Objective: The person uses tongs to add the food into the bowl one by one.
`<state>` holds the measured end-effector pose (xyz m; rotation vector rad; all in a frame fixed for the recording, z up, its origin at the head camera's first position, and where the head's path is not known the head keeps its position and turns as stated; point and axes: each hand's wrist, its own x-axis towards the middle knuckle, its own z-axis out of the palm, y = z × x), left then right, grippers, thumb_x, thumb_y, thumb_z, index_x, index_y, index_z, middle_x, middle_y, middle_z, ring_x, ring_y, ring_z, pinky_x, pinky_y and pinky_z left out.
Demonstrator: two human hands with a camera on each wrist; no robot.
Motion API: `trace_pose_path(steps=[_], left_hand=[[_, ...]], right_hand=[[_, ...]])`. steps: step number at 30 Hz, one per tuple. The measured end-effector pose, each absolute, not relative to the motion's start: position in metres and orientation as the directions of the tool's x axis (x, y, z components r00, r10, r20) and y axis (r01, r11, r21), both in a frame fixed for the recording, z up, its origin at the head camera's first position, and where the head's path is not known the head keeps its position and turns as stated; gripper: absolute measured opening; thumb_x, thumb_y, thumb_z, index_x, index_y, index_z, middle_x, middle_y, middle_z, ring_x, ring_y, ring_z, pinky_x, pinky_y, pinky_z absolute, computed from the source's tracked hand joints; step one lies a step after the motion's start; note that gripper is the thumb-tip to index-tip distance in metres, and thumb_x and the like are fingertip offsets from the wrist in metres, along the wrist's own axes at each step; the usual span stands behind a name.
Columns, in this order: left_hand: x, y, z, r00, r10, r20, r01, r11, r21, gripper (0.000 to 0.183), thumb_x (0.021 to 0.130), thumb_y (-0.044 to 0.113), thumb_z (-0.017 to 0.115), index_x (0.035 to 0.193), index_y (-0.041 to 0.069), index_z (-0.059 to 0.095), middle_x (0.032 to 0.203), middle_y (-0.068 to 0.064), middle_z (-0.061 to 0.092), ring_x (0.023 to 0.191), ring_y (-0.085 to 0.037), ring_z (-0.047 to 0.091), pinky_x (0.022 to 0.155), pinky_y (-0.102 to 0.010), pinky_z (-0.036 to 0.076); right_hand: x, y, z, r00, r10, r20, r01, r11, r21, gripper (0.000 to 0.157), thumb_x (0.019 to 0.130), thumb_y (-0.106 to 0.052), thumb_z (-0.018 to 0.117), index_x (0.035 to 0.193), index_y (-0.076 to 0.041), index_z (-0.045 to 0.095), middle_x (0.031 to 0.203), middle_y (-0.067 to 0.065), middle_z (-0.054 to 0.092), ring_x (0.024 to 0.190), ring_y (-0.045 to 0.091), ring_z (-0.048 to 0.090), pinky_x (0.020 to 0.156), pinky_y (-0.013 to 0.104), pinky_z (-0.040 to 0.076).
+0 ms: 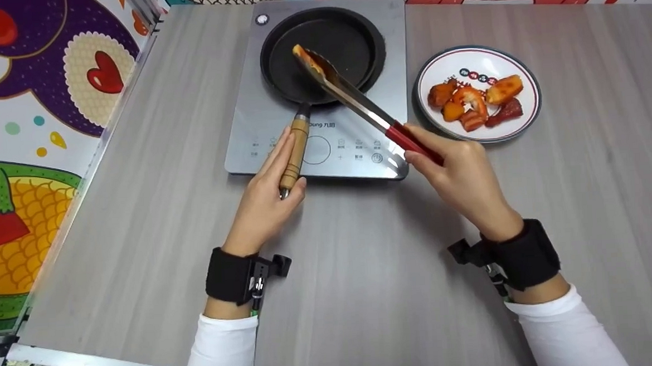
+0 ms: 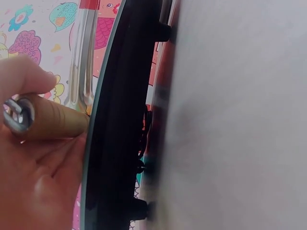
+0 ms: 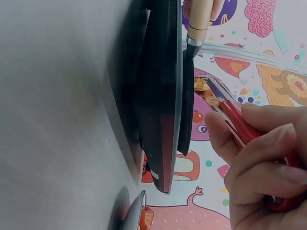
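A black frying pan with a wooden handle sits on a grey induction cooker. My left hand grips the wooden handle, fingers along one side and thumb on the other. In my right hand are metal tongs with red grips, held between thumb and fingers. The tongs' tips pinch an oblong yellow-orange piece of food over the pan. In the right wrist view, the food piece shows just above the pan's rim.
To the right of the cooker, a white plate with a dark rim bears several food pieces, among them a shrimp. Cartoon-printed walls border the wood-grain table at the back and left. A metal edge runs along the front left.
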<state>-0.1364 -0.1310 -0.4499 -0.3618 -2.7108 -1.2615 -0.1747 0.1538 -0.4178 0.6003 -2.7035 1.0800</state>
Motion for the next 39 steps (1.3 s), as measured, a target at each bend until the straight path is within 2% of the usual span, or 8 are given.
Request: trace_pose_path(steps=[4,11,14,19,32,39], left_hand=[[-0.1365,-0.1313,-0.4508,-0.963,0.153,0.221,0.268,0.624,0.734,0.068,0.086,0.015,0.054,0.143,0.022,0.019,0.148,0.008,0.015,0.130,-0.009,0.022,0.104,-0.028,0.023],[-0.1374,-0.1310,-0.4501,-0.969,0.113,0.220,0.241,0.627,0.741,0.075,0.084,0.018,0.059,0.144,0.026,0.014,0.143,-0.004,0.027,0.123,-0.020,0.036,0.098,-0.035,0.034],[-0.1386,-0.1297,-0.4498,-0.970,0.115,0.214,0.238,0.625,0.743,0.075,0.084,0.022,0.060,0.144,0.027,0.015,0.143,-0.005,0.029,0.122,-0.019,0.037,0.097,-0.035,0.035],[-0.1383,-0.1298,-0.4517,-0.969,0.124,0.213,0.243,0.616,0.749,0.073,0.085,0.025,0.059,0.144,0.027,0.016,0.143,-0.004,0.027,0.125,-0.018,0.033,0.100,-0.035,0.031],[-0.1361,-0.1337,-0.4521,-0.965,0.112,0.236,0.255,0.603,0.756,0.070,0.084,0.017,0.060,0.143,0.024,0.022,0.145,0.004,0.023,0.129,-0.014,0.026,0.104,-0.033,0.026],[-0.1380,-0.1326,-0.4521,-0.967,0.123,0.224,0.252,0.607,0.754,0.068,0.085,0.019,0.059,0.143,0.024,0.023,0.146,0.007,0.021,0.130,-0.011,0.023,0.104,-0.031,0.025]], right_hand=[[-0.1745,0.1521,-0.4197,-0.900,-0.315,0.300,-0.435,0.653,-0.620,0.040,0.084,-0.026,0.061,0.123,-0.017,0.057,0.088,0.009,0.066,0.053,0.015,0.046,0.046,0.024,0.036],[-0.1752,0.1521,-0.4216,-0.894,-0.332,0.302,-0.449,0.651,-0.612,0.041,0.083,-0.025,0.062,0.123,-0.016,0.056,0.091,0.011,0.066,0.050,0.015,0.043,0.044,0.024,0.033],[-0.1751,0.1533,-0.4217,-0.894,-0.331,0.303,-0.449,0.655,-0.608,0.041,0.083,-0.026,0.063,0.123,-0.017,0.057,0.092,0.009,0.066,0.054,0.016,0.045,0.046,0.024,0.034],[-0.1745,0.1539,-0.4223,-0.895,-0.332,0.297,-0.446,0.658,-0.607,0.040,0.082,-0.025,0.064,0.122,-0.017,0.058,0.095,0.009,0.065,0.058,0.017,0.048,0.049,0.026,0.036],[-0.1745,0.1488,-0.4189,-0.898,-0.346,0.271,-0.438,0.657,-0.614,0.044,0.081,-0.025,0.066,0.123,-0.017,0.057,0.100,0.009,0.065,0.065,0.018,0.053,0.054,0.028,0.042],[-0.1740,0.1512,-0.4184,-0.906,-0.317,0.280,-0.423,0.677,-0.602,0.045,0.080,-0.026,0.066,0.123,-0.016,0.057,0.094,0.007,0.066,0.062,0.015,0.051,0.049,0.025,0.040]])
